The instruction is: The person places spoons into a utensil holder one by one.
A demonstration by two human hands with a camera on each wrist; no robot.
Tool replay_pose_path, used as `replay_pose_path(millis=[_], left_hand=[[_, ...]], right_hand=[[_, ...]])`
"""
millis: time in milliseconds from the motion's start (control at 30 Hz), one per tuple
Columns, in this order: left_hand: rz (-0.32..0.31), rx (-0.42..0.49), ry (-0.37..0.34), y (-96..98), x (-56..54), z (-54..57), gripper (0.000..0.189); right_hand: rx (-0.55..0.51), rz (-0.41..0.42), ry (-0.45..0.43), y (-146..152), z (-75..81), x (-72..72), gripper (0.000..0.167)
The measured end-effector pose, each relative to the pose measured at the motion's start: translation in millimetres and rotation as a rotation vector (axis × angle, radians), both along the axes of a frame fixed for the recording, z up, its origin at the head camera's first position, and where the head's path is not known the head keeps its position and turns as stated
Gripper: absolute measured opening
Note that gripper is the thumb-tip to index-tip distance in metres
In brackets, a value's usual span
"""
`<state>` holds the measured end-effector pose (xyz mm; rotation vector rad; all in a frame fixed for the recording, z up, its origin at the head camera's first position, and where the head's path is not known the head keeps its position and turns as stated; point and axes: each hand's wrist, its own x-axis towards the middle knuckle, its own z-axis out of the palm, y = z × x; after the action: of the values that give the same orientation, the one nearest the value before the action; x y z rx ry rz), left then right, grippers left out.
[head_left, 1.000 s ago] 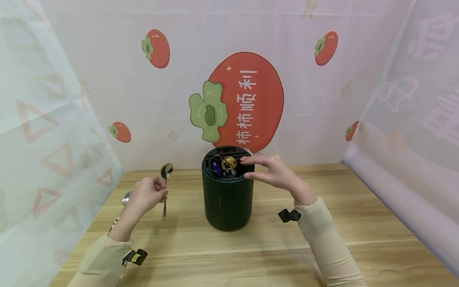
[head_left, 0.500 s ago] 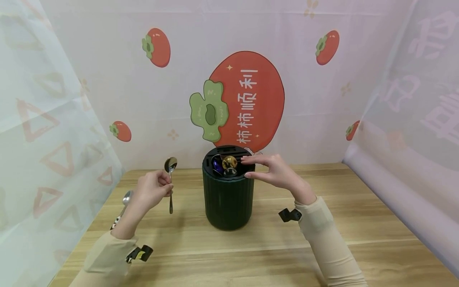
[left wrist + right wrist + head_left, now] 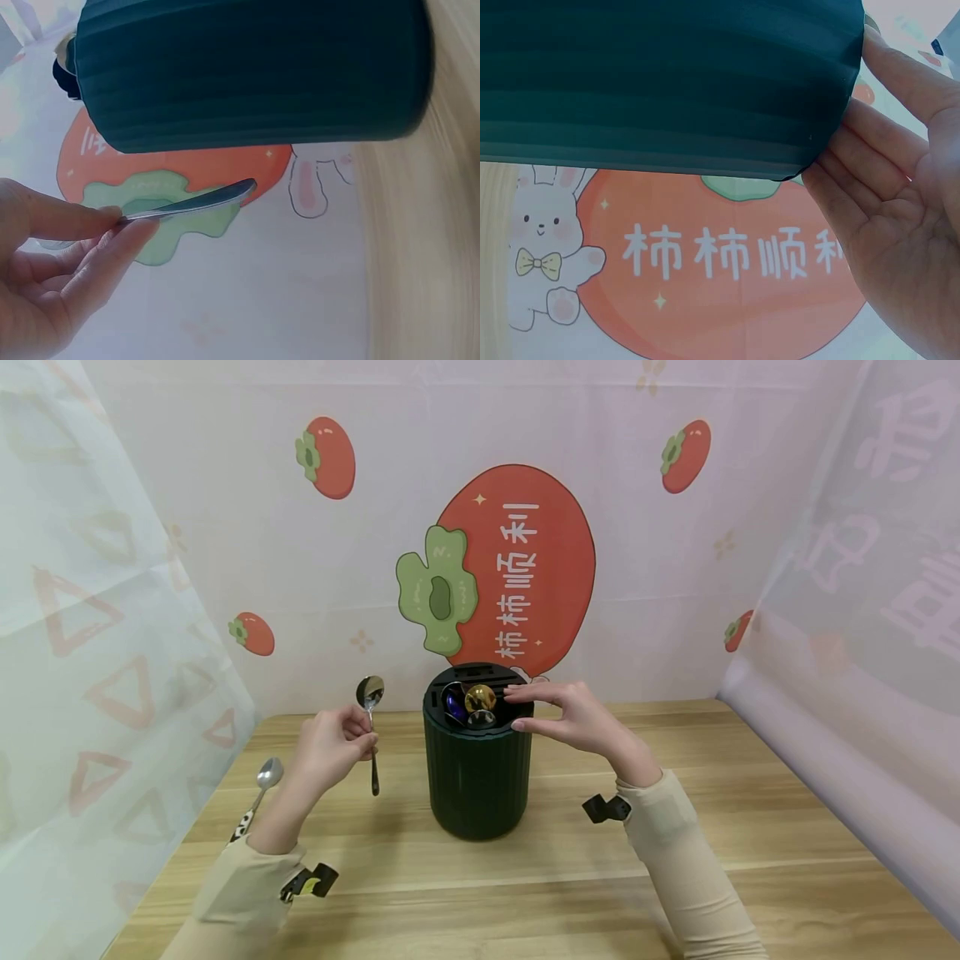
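Observation:
My left hand (image 3: 330, 747) pinches a metal spoon (image 3: 371, 693) by its handle, between thumb and fingers. The spoon stands nearly upright, bowl up, above the table to the left of a dark green ribbed utensil holder (image 3: 477, 785). In the left wrist view the handle end (image 3: 202, 201) points toward the table, below the holder in the picture. Fairly straight fingers of my right hand (image 3: 573, 718) rest on the right side of the holder's black top, thumb at the rim. Inside the holder are a gold spoon bowl (image 3: 480, 699), a blue-purple one (image 3: 454, 706) and a silver one (image 3: 481, 719).
Another spoon (image 3: 269, 772), with a black-and-white spotted handle, lies on the wooden table (image 3: 600, 893) at the left, partly behind my left forearm. A printed cloth (image 3: 645, 593) hangs behind the table and at both sides.
My left hand has moved right and slightly up with the spoon, closer to the holder. More of the spotted-handled spoon shows. My right hand stays on the holder.

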<state>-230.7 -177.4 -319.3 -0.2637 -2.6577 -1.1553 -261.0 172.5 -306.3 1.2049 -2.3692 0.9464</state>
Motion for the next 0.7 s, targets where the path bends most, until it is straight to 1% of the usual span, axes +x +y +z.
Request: replay_pose_path(millis=[167,500,700], left_hand=[[-0.006,0.012,0.026,5.0,0.6,3.6,0.008],[-0.051,0.118,0.068,17.0,4.2,11.7,0.008],[-0.074,0.176,0.092,24.4,2.9,18.5,0.008]], right_hand=[[0.002,0.000,-0.004,-1,1.5,1.0,0.037],[-0.001,0.008,-0.001,-1,1.4,0.9,0.037],[-0.001,0.009,-0.005,-1,1.8,1.6,0.037]])
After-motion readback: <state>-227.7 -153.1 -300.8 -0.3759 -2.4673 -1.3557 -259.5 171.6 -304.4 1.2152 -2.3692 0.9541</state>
